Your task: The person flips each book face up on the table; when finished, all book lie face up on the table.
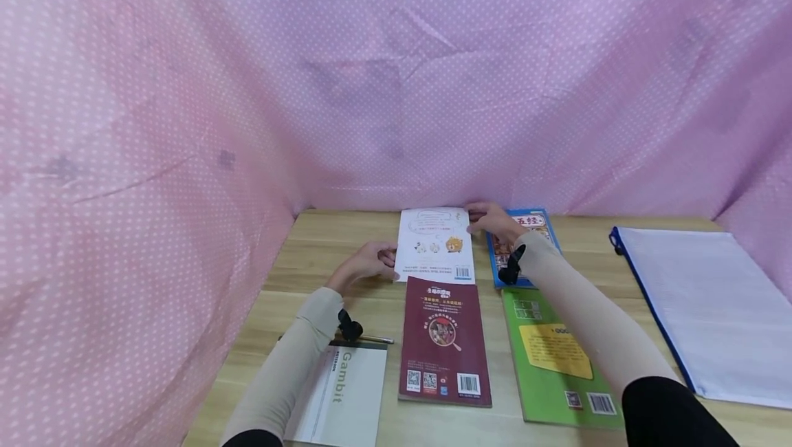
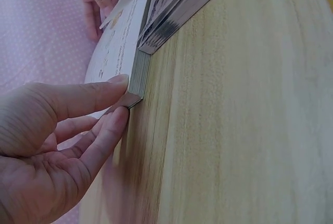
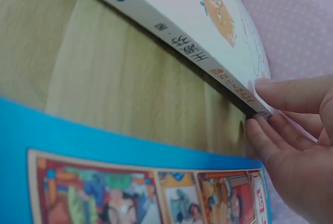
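Note:
A thick white book (image 1: pixel 427 265) with cartoon animals and a barcode on its cover lies at the back of the table, a hand on either side. At its left edge, my left hand (image 1: pixel 366 263) pinches a corner, thumb on the cover and fingers at the underside in the left wrist view. My right hand (image 1: pixel 493 219) grips the upper right corner, where the right wrist view shows the thumb (image 3: pixel 296 95) above and fingers below, beside the printed spine. Directly in front of the white book is a maroon book (image 1: pixel 427 337); a blue picture book (image 1: pixel 532 214) lies under the right forearm.
A green book (image 1: pixel 541 395) with a yellow panel lies front right, partly under the right sleeve. At front left is a Gambit notebook (image 1: pixel 361 399) with a pen (image 1: pixel 379 340) by its top edge. A white zip folder (image 1: pixel 711 309) covers the far right; pink dotted cloth (image 1: pixel 396 89) hangs behind.

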Motion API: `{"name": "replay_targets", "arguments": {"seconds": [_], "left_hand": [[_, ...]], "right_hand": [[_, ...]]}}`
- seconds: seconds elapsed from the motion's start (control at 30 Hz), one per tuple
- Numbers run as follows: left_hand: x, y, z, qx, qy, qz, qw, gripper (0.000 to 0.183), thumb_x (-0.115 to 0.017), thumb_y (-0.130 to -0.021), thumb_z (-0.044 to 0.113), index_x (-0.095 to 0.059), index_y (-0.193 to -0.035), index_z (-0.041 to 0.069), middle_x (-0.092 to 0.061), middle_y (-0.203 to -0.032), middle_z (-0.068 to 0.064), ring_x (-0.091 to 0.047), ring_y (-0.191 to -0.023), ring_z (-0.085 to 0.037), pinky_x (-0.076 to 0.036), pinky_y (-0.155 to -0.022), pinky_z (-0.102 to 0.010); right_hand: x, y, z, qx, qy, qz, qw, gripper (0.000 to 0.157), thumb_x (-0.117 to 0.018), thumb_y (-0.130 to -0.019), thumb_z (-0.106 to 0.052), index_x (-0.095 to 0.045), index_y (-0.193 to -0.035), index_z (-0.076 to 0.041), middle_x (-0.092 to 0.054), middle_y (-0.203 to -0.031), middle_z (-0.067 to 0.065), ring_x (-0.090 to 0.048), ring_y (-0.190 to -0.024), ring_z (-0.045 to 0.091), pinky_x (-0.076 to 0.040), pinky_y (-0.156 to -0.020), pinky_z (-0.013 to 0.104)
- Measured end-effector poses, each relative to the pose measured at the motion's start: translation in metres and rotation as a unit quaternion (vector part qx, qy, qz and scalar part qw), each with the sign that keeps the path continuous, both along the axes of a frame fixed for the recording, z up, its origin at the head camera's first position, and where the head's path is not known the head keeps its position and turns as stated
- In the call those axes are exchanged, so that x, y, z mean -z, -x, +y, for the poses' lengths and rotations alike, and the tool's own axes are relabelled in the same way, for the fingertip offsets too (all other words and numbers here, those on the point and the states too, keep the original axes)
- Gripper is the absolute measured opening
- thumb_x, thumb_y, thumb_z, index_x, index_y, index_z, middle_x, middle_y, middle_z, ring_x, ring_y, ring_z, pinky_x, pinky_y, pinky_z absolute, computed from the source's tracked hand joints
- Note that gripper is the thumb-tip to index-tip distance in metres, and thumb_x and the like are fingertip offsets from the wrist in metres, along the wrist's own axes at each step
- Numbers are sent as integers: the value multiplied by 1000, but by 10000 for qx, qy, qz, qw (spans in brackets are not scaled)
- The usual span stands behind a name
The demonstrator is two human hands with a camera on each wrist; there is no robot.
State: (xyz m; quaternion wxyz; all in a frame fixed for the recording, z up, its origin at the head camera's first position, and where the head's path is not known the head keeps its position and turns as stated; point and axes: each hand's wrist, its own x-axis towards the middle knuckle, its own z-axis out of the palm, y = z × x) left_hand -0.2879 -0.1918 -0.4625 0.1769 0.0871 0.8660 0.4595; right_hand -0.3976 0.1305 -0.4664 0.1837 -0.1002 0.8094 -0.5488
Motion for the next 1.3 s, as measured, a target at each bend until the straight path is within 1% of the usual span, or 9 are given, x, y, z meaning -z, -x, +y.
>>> {"name": "replay_targets", "arguments": {"seconds": [0.13, 0.33, 0.43, 0.67, 0.73, 0.93, 1.03, 1.13, 1.3], "left_hand": [[0, 1, 1, 84, 20, -13, 10000, 77, -80, -80, -5, -46, -149, -6, -63, -113, -14, -60, -104, -22, -53, -97, -31], [1, 3, 5, -151, -32, -131, 9998, 77, -80, -80, -5, -47, -149, -2, -63, -114, -13, -59, -105, -22, -52, -99, -33], [2, 3, 7, -269, -100, -164, 9995, 79, -80, -79, -5, -46, -150, -1, -62, -115, -13, -60, -106, -23, -52, -98, -32], [1, 3, 8, -269, -86, -121, 9995, 89, -81, -79, -6, -38, -156, 5, -61, -118, -14, -61, -107, -23, -53, -96, -31], [1, 3, 9, -243, -61, -116, 9996, 88, -81, -79, -6, -39, -156, 4, -60, -118, -14, -60, -107, -23, -53, -96, -30], [0, 3, 12, -228, -174, -258, 9993, 85, -79, -79, -10, -40, -155, 2, -59, -118, -14, -60, -107, -23, -54, -91, -25], [-1, 3, 13, -234, -278, -381, 9986, 85, -77, -80, -12, -39, -155, 2, -58, -125, -16, -60, -113, -25, -55, -92, -25], [-3, 3, 15, -238, -355, -490, 9979, 85, -76, -80, -14, -40, -155, 4, -55, -140, -18, -60, -122, -29, -56, -96, -28], [-4, 3, 17, -158, -344, -519, 9979, 88, -74, -78, -17, -39, -156, 5, -41, -158, -18, -54, -133, -35, -56, -101, -33]], "right_hand": [[-6, -1, 0, 62, 374, 14, 9993, 70, -63, -91, 12, -35, -155, 4, -39, -156, 30, -41, -144, 44, -41, -118, 52], [-15, 2, -2, 249, 700, 70, 9972, 68, -61, -92, 14, -38, -154, 1, -43, -155, 28, -45, -142, 41, -43, -116, 51], [-19, 1, -1, 255, 754, 136, 9967, 66, -60, -93, 13, -39, -154, 0, -45, -154, 26, -48, -141, 40, -44, -115, 50], [-31, -6, 3, 69, 727, 115, 9973, 65, -58, -97, 9, -34, -156, 2, -42, -155, 29, -44, -143, 43, -42, -117, 51], [-35, -8, 5, -29, 693, 127, 9975, 65, -56, -98, 9, -32, -157, 2, -40, -156, 30, -42, -144, 43, -40, -118, 52], [-41, -14, 8, -205, 955, -47, 9952, 71, -54, -95, 15, -28, -159, 0, -36, -160, 27, -40, -146, 44, -37, -121, 52], [-41, -15, 9, -212, 1042, -120, 9943, 73, -55, -93, 16, -29, -159, -3, -37, -160, 24, -41, -145, 43, -38, -121, 52], [-41, -17, 10, -264, 1101, -142, 9935, 74, -56, -93, 16, -30, -159, -4, -38, -160, 24, -42, -144, 43, -39, -120, 52], [-43, -19, 12, -403, 1073, -142, 9933, 76, -57, -94, 14, -28, -160, -5, -36, -161, 23, -41, -144, 44, -39, -120, 52]]}}
